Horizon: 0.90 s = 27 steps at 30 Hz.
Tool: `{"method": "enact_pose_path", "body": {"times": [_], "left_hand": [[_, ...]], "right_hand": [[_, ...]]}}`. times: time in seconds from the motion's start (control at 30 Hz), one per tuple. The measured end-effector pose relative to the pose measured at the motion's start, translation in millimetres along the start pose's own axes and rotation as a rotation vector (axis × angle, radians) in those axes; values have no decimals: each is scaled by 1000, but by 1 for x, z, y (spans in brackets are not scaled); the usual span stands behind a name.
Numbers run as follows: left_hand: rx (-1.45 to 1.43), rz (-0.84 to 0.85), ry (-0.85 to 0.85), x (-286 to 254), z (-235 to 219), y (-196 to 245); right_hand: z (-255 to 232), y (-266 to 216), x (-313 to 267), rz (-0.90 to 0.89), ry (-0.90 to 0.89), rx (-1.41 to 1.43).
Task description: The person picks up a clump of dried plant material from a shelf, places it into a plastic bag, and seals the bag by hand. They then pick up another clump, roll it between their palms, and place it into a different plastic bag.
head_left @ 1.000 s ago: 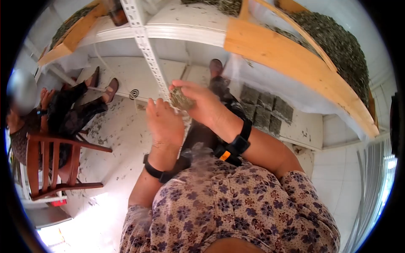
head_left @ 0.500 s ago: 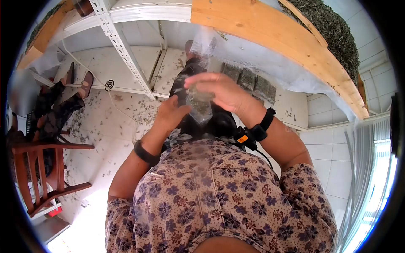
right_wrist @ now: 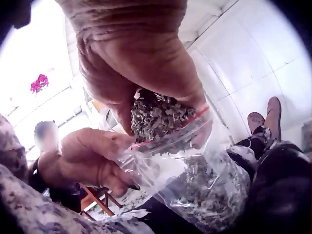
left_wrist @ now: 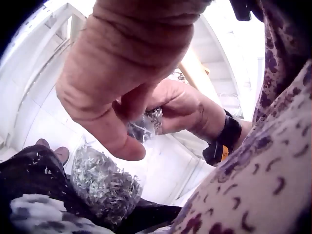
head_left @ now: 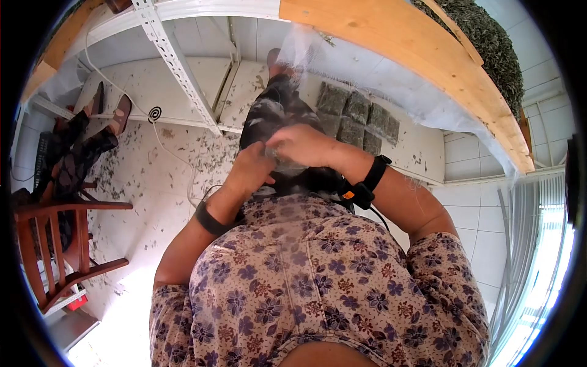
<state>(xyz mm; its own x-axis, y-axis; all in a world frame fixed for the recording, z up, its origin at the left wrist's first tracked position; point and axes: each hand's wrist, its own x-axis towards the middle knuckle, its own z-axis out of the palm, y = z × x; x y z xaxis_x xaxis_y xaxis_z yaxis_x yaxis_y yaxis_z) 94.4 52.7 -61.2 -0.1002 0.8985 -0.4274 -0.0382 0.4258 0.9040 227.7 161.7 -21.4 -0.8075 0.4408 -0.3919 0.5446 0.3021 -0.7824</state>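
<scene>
A clear zip bag with a red strip along its mouth holds dried shredded leaves; it hangs tilted over the dark trousers, as the left wrist view also shows. My left hand pinches the bag's edge between thumb and fingers. Gripped in my right hand is a clump of dried leaves, right at the bag's open mouth. In the head view both hands are close together and hide most of the bag.
Several packed bags lie on the low white platform beyond my right hand. Above it hangs a wooden-edged shelf heaped with leaves. A metal post stands ahead; a wooden chair and a seated person are at left.
A second ago the clump was held up near the post; the right hand has since moved down to the bag's mouth. The hands are closer together than half a second ago.
</scene>
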Motion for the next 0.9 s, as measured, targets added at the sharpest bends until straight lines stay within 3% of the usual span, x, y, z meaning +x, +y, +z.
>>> {"method": "enact_pose_path", "body": {"times": [0.17,0.27,0.37,0.57,0.77,0.9], "left_hand": [[26,-22,47,-13,6,10],[-16,-29,63,-11,7,9],[-53,-28,45,-11,5,10],[-33,-18,71,-3,3,6],[-118,-7,63,1,0,-5],[-181,-4,77,0,2,-4]], "right_hand": [[12,7,0,-101,23,-179],[18,15,-1,-317,217,-276],[24,12,-7,-390,377,-393],[31,25,1,-461,422,-415],[18,21,-1,-304,215,-148],[14,21,-2,-406,224,-341]]}}
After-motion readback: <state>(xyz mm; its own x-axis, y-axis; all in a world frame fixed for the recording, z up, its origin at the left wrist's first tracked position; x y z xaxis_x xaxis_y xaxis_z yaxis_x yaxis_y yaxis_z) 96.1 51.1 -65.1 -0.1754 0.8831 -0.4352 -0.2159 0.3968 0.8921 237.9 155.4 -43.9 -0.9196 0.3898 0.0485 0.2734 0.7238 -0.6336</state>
